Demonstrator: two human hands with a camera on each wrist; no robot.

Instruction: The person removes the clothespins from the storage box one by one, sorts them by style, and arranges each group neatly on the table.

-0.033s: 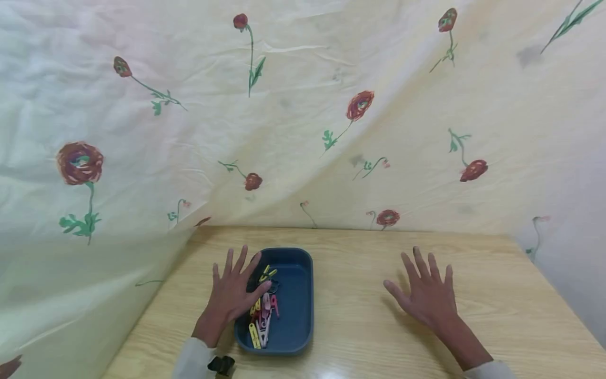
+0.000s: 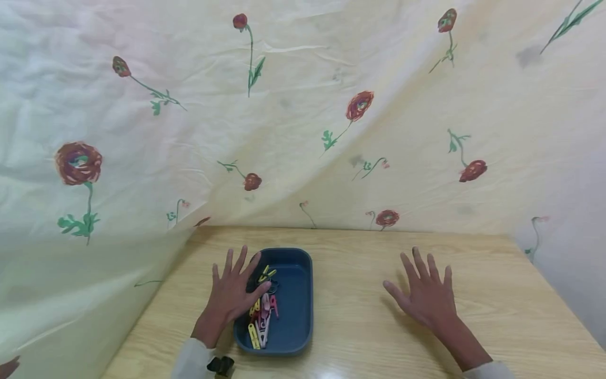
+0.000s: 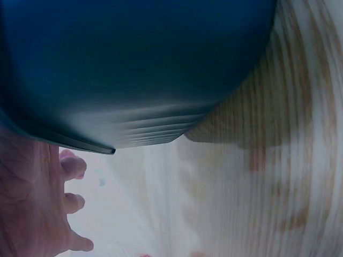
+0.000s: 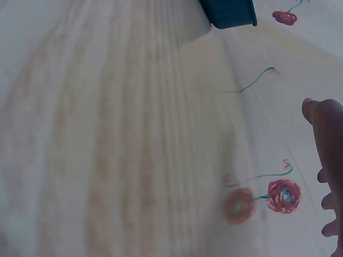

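My left hand (image 2: 229, 295) hovers over the left rim of a dark blue tray (image 2: 291, 316), its fingers spread and straight. Under and beside its thumb lie several clothespins (image 2: 265, 310) in yellow, pink, white and red, along the tray's left side; the hand hides part of them. A small dark ring-like thing (image 2: 273, 286) sits among them, too small to name. Well to the right of the tray, my right hand (image 2: 428, 297) is held above the table with fingers apart and nothing in it. In the left wrist view the tray's outer wall (image 3: 150, 69) fills the top, beside the left palm (image 3: 27, 193).
The pale wood-grain table (image 2: 350, 295) carries the tray left of centre. A cream cloth with red flowers (image 2: 303, 131) hangs behind the table and along its left side. A black band-like piece (image 2: 221, 365) is at the left wrist.
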